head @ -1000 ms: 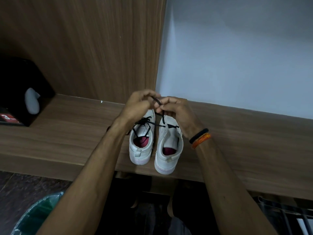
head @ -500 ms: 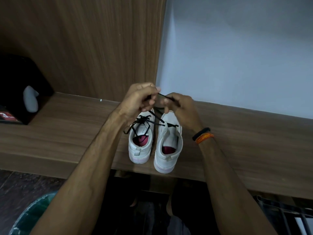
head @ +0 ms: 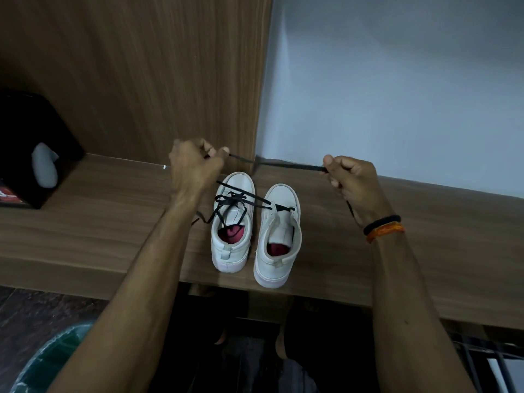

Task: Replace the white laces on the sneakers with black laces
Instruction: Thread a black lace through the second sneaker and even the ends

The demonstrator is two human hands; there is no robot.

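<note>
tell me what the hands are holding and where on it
A black lace, stretched taut above the sneakers. The left hand pinches it toward one end, the right hand toward the other, with a tail hanging below the right hand.

A red label (head: 10,194) on the black box (head: 34,131) shows "3".

Your worktop (head: 99,222) is wood-grain laminate, matt, smooth, with streaked brown figure; the upright panel (head: 141,80) behind it has the same finish. The wall (head: 397,80) beside the panel is flat, matt, pale paint. Your two sneakers (head: 279,236) look like off-white matt leather or leather-like upper, smooth on the toes, with pink cloth-like insoles. The black lace (head: 283,165) you hold is flat woven cloth, matt. On your wrist: a black band (head: 381,222) and an orange thread band (head: 385,231), both cloth-like.
</note>
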